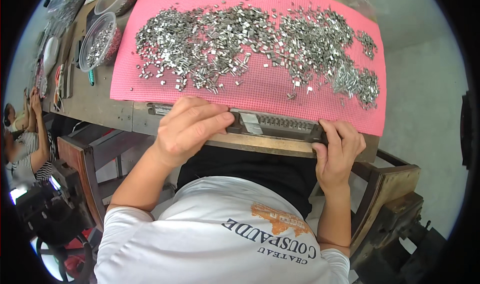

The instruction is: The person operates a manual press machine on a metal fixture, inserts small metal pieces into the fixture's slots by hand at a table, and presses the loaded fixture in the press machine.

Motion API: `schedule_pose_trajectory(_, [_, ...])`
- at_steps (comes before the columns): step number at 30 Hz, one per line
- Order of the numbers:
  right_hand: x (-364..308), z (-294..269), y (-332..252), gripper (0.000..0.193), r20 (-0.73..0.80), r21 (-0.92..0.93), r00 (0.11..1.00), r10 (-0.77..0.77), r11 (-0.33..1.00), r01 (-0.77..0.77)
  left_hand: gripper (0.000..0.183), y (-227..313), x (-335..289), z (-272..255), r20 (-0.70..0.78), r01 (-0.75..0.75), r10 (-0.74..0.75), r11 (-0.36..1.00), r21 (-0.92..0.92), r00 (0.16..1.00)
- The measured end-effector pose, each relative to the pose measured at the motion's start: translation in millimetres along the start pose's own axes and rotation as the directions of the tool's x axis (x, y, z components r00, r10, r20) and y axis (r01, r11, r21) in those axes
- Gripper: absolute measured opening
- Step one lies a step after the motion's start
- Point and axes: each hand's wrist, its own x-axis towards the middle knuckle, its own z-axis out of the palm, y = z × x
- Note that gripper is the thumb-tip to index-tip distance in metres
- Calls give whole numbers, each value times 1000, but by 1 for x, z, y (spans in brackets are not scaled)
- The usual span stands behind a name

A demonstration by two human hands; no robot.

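A long dark metal fixture [280, 123] lies along the front edge of the table, with a row of small slots or pins along it and a light strip near its left part. My left hand [187, 129] is closed on the fixture's left end block, fingertips pressing against it. At the other end, my right hand [340, 146] grips the block between thumb and fingers. Just beyond the fixture, a pink mesh mat [260, 91] carries a wide spread of small shiny metal pieces [225, 39]. A metal bar [159, 109] shows partly beside my left hand.
Clear plastic tubs [102, 41] with small metal parts stand at the left. Nearby on the wooden table [95, 96] are tools and a white object [51, 53]. Another person [37, 139] is at the far left. Dark machinery [55, 204] stands lower left.
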Motion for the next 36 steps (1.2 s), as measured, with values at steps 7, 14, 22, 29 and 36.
schedule_pose_trajectory(7, [12, -18, 2, 48, 57, -4, 998, -6, 1000, 6, 43, -2, 11, -11, 195, 123, -89, 978, -167, 977])
schedule_pose_trajectory(14, [94, -18, -15, 52, 97, 280, 975, -197, 946, 163, 26, -14, 57, 8, 229, -47, 57, 998, -48, 972])
schedule_pose_trajectory(22, [214, 65, -25, 42, 117, 268, 939, -324, 920, 285, 16, -36, 57, 19, 126, 13, -29, 992, 122, 992])
schedule_pose_trajectory(29, [189, 65, -35, 46, 109, 156, 927, -358, 927, 340, 17, -38, 55, 19, 52, 76, -81, 994, 84, 995])
schedule_pose_trajectory(36, [140, 37, -50, 59, 266, 165, 918, -294, 952, 257, 16, -39, 53, 14, 77, 129, -129, 992, 13, 989])
